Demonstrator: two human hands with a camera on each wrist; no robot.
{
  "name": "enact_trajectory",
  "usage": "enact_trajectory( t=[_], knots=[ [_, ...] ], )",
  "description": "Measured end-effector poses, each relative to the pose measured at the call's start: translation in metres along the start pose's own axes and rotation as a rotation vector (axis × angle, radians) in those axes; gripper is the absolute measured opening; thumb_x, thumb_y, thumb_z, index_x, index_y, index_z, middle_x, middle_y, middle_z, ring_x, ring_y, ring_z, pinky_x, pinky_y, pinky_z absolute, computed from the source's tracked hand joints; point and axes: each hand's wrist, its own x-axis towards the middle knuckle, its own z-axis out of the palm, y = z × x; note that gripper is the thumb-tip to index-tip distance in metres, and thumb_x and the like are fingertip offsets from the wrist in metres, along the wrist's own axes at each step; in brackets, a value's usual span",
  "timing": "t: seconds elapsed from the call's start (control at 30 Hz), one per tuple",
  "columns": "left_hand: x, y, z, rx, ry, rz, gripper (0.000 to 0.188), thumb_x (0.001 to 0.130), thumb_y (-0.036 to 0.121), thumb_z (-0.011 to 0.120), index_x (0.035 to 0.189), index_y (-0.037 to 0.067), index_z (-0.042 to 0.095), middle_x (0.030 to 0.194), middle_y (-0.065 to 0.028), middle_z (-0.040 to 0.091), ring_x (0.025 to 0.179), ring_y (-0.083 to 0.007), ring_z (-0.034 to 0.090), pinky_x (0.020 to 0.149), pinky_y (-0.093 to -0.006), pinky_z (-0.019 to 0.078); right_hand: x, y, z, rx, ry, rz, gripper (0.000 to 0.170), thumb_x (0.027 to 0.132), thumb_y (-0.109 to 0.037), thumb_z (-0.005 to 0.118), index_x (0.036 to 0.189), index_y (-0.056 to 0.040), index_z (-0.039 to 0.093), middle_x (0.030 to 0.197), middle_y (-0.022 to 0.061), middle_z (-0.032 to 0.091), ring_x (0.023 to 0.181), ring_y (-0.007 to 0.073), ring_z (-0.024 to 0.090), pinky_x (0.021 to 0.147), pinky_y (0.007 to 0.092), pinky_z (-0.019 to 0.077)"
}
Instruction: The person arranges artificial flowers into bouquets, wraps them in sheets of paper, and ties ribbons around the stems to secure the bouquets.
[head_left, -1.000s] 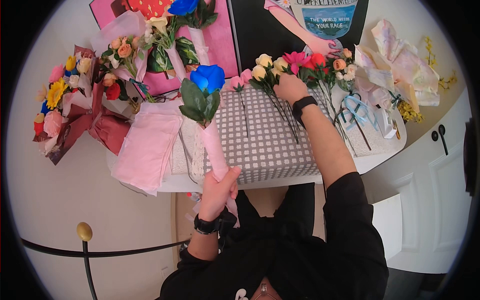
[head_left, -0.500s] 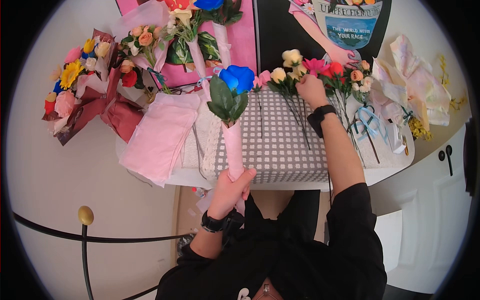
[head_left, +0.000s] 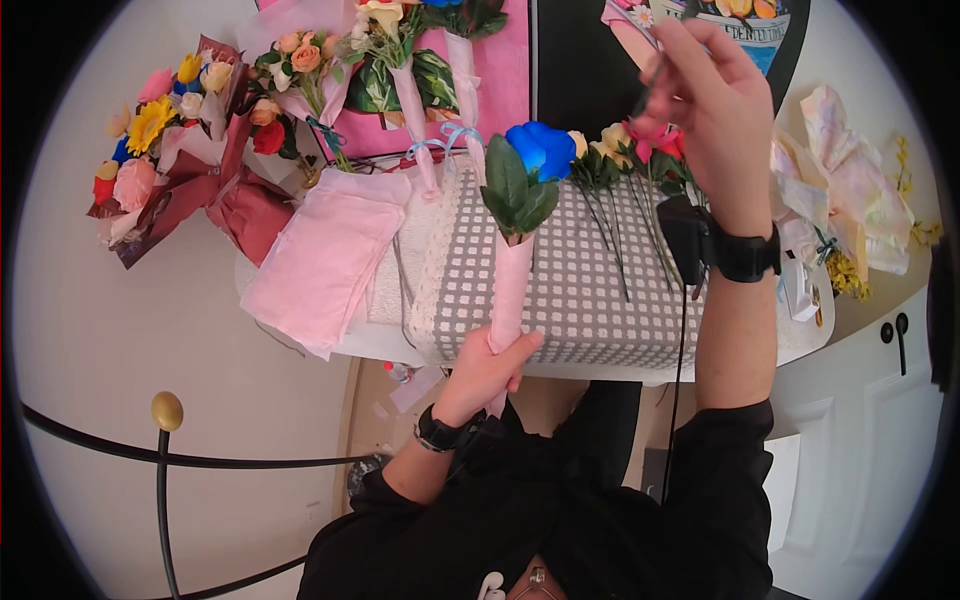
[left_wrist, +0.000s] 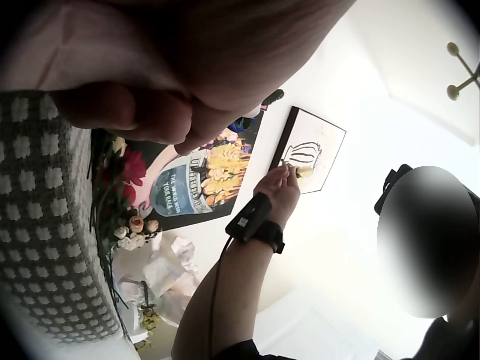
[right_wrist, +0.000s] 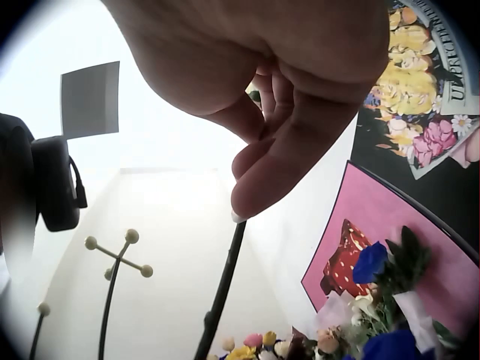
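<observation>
My left hand [head_left: 485,372] grips the lower part of a blue rose [head_left: 540,150] wrapped in pink paper [head_left: 511,290], with dark green leaves under the bloom. It stands upright in front of the checkered cloth. My right hand [head_left: 715,110] is raised above the back right of the table and pinches a dark green flower stem [right_wrist: 223,289] between thumb and fingers. In the left wrist view a small pale yellow bloom [left_wrist: 304,172] shows at that hand's fingertips. Cream roses [head_left: 612,146] and a magenta flower [head_left: 655,140] lie on the checkered cloth [head_left: 580,270] below.
Folded pink paper [head_left: 325,255] lies on the table's left. A red-wrapped bouquet [head_left: 240,195] and several pink-wrapped flowers stand behind it. Pale crumpled wrapping [head_left: 840,170] and a small white box [head_left: 800,290] are at the right. A black railing [head_left: 260,460] runs at lower left.
My right hand has lifted from among the cream roses, up and toward the right, with a stem in its fingers. My left hand keeps its grip on the wrapped blue rose.
</observation>
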Motion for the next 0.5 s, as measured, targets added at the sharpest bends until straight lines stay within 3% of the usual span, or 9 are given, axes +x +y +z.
enact_trajectory(
  t=[0.13, 0.2, 0.27, 0.4, 0.5],
  knots=[
    [-0.001, -0.001, 0.005, 0.017, 0.011, 0.028, 0.029, 0.094, 0.021, 0.066, 0.070, 0.007, 0.056, 0.054, 0.0027, 0.051, 0.044, -0.0053, 0.046, 0.043, -0.0221, 0.0346, -0.003, 0.002, 0.027, -0.076, -0.144, -0.015, 0.020, 0.095, -0.023, 0.065, 0.094, -0.0035, 0.062, 0.074, 0.0039, 0.063, 0.055, 0.0082, 0.059, 0.050, 0.0248, 0.0548],
    [-0.003, 0.000, 0.005, 0.058, 0.024, 0.048, 0.027, 0.094, 0.021, 0.066, 0.072, 0.007, 0.058, 0.054, 0.0029, 0.052, 0.044, -0.0046, 0.046, 0.043, -0.0218, 0.0349, -0.009, 0.009, 0.040, -0.050, -0.161, 0.000, 0.020, 0.095, -0.022, 0.065, 0.092, -0.0028, 0.060, 0.074, 0.0044, 0.063, 0.054, 0.0093, 0.061, 0.049, 0.0246, 0.0544],
    [-0.004, -0.002, 0.003, 0.076, 0.030, 0.049, 0.028, 0.093, 0.024, 0.068, 0.074, 0.006, 0.058, 0.054, 0.0031, 0.052, 0.044, -0.0047, 0.048, 0.042, -0.0219, 0.0360, -0.013, 0.018, 0.049, -0.024, -0.182, -0.005, 0.022, 0.093, -0.023, 0.067, 0.088, -0.0018, 0.061, 0.062, 0.0013, 0.060, 0.048, 0.0075, 0.058, 0.045, 0.0230, 0.0501],
    [-0.005, -0.004, 0.003, 0.094, 0.032, 0.063, 0.028, 0.092, 0.027, 0.069, 0.078, 0.005, 0.060, 0.055, 0.0032, 0.053, 0.044, -0.0049, 0.050, 0.042, -0.0221, 0.0374, -0.022, 0.019, 0.055, -0.064, -0.236, 0.073, 0.021, 0.093, -0.021, 0.066, 0.091, -0.0010, 0.061, 0.065, 0.0035, 0.063, 0.051, 0.0076, 0.060, 0.045, 0.0235, 0.0499],
    [-0.006, -0.003, 0.002, 0.099, 0.027, 0.053, 0.028, 0.092, 0.027, 0.069, 0.078, 0.004, 0.060, 0.055, 0.0030, 0.053, 0.045, -0.0049, 0.050, 0.042, -0.0221, 0.0378, -0.015, 0.015, 0.051, -0.060, -0.208, 0.027, 0.022, 0.094, -0.022, 0.066, 0.090, -0.0015, 0.060, 0.064, 0.0025, 0.061, 0.050, 0.0074, 0.060, 0.044, 0.0230, 0.0498]
  ],
)
